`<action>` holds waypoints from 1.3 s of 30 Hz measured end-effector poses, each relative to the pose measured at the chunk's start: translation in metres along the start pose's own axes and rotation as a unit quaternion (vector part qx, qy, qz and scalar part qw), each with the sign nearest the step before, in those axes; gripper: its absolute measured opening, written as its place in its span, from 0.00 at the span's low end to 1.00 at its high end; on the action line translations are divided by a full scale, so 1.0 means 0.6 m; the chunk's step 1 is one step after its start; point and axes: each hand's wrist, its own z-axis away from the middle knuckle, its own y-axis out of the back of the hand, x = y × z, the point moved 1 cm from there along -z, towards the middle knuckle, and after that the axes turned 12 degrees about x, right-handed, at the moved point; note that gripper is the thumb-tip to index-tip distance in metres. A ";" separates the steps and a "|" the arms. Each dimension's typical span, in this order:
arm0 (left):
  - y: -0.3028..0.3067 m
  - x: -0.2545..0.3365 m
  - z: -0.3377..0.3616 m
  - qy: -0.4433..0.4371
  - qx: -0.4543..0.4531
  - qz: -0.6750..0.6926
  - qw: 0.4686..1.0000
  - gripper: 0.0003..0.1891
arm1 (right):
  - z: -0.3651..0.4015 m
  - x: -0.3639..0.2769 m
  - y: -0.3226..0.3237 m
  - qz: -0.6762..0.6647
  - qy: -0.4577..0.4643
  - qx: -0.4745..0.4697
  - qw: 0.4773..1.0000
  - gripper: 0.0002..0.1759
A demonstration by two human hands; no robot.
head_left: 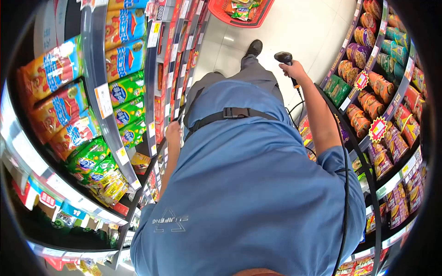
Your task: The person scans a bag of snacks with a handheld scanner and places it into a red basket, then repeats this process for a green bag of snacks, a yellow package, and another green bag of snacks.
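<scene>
My right hand (297,71) is closed round the grip of a black handheld barcode scanner (283,57). The scanner's head sticks out past my fingers, and a black cord (301,95) runs down from its handle. By my hip at the left, my left hand (173,133) is closed, with a thin dark object at its fingertips that is too small to name. This hand is close to the left shelf's price-label strips. A black waist belt (236,113) with a buckle crosses my blue shirt (248,184).
Shelves of packaged food line both sides: orange and green bags (126,89) at left, cup-shaped packs (363,103) at right. A red basket (241,20) holding packets is on the pale tiled floor (317,27) ahead. My black shoe (254,47) is just short of it.
</scene>
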 end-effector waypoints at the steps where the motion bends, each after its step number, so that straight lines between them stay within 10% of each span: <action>1: -0.045 0.082 0.012 -0.089 -0.024 -0.063 0.994 0.10 | -0.005 -0.017 0.006 -0.019 -0.008 -0.002 1.000 0.18; 3: -0.116 0.155 -0.018 -0.282 -0.048 -0.134 0.949 0.12 | -0.014 -0.040 0.013 -0.060 -0.024 -0.010 0.998 0.17; 6: -0.214 0.269 -0.064 -0.016 -0.105 -0.005 0.994 0.14 | -0.015 -0.074 0.022 -0.046 -0.037 -0.014 0.998 0.17; 14: -0.503 0.496 -0.225 -0.039 -0.286 -0.072 0.955 0.13 | -0.026 -0.093 0.037 -0.016 -0.100 -0.008 0.995 0.22; 28: -1.020 0.584 -0.399 0.008 -0.368 -0.101 0.924 0.13 | -0.139 -0.088 0.007 -0.100 -0.210 0.021 0.972 0.23; 39: -1.327 0.453 -0.585 0.241 -0.289 0.129 0.917 0.27 | -0.227 0.009 -0.047 -0.102 -0.201 0.024 0.974 0.21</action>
